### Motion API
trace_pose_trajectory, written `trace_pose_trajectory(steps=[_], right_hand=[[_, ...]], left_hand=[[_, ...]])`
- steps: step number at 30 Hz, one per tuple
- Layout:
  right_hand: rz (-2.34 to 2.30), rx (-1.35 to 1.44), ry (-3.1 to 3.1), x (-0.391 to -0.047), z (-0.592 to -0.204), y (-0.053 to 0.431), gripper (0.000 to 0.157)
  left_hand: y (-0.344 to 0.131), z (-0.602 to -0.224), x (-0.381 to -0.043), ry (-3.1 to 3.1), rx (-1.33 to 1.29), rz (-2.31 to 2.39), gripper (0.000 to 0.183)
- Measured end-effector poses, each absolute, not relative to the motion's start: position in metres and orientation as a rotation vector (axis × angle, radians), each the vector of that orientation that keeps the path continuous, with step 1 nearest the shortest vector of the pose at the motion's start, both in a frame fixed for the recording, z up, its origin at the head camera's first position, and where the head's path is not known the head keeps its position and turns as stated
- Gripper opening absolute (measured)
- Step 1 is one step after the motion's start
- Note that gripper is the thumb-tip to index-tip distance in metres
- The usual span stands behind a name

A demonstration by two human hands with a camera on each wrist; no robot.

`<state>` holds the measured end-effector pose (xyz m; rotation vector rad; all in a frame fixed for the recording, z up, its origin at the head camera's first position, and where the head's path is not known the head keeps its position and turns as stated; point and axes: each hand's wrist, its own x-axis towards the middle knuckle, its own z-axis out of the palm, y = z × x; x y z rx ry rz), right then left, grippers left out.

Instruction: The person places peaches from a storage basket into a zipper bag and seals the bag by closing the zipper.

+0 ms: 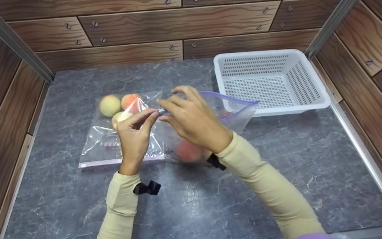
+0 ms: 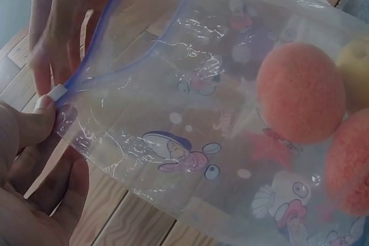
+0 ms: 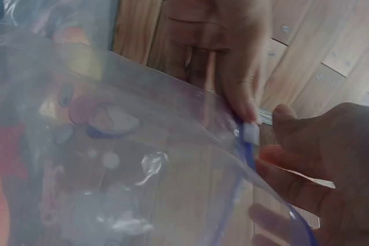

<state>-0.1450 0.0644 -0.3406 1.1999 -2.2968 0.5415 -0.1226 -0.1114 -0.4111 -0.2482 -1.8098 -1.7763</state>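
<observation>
A clear zip bag with a purple rim (image 1: 240, 103) and printed cartoon figures stands partly open, its mouth corner raised. Inside it lie peaches (image 2: 301, 92), reddish and yellow. My left hand (image 1: 134, 137) pinches that corner by the white slider (image 2: 56, 92), thumb against it. Around the same corner curves my right hand (image 1: 197, 119), with a gap between thumb and forefinger. In the right wrist view, its fingertips (image 3: 268, 159) are by the purple zip strip (image 3: 248, 154), and its thumb stands apart from the slider.
Left of the raised bag, another clear bag (image 1: 95, 149) lies flat with several peaches (image 1: 110, 105) in it. A white perforated basket (image 1: 320, 99) stands at the back right. Wood-patterned walls (image 1: 177, 23) surround the grey marbled table (image 1: 184, 212).
</observation>
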Motion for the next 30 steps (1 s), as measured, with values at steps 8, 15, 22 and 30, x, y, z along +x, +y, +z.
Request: trace_pose_trajectory(steps=[8,15,22,30], right_hand=[[0.506,1.179,-2.248,-0.148,-0.345,0.061,0.011],[0.513,1.117,-2.268,-0.149,-0.347,0.066,0.011],[0.528,1.059,-2.287,-0.149,-0.35,0.076,0.01],[0.544,1.027,-2.302,-0.151,-0.352,0.092,0.007]], left_hand=[[-0.106,-0.409,-0.122,-1.782,-0.362,-1.723,0.007],[-0.099,-0.406,-0.122,-1.79,-0.393,-1.637,0.007],[-0.097,-0.406,-0.123,-1.782,-0.373,-1.61,0.009],[-0.097,-0.406,-0.123,-1.761,-0.349,-1.641,0.009]])
